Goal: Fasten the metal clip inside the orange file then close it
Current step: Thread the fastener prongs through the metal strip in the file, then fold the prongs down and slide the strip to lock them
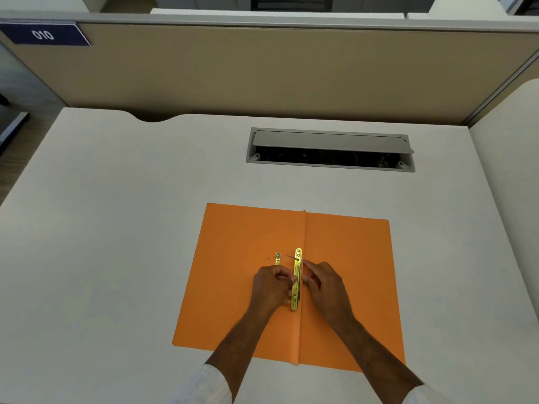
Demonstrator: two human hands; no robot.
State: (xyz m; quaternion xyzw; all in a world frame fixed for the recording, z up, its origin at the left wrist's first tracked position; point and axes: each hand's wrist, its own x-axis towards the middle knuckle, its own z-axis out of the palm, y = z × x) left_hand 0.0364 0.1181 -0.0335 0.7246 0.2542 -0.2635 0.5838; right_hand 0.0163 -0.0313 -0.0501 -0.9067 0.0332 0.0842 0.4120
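Lying open and flat on my white desk (116, 228), the orange paper file (350, 272) has its long brass-coloured metal clip bar (297, 279) set along the centre fold. My left hand (269, 287) curls against the bar's left side, fingers closed on it; my right hand (323, 287) pinches it from the right. A smaller brass clip piece (278, 258) lies on the left flap, just beside my left hand.

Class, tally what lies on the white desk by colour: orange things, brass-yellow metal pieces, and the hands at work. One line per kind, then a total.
Orange: 1, the open orange file
Brass-yellow metal: 2, the long clip bar and the smaller loose piece
Hands: 2, left hand and right hand
Total: 5
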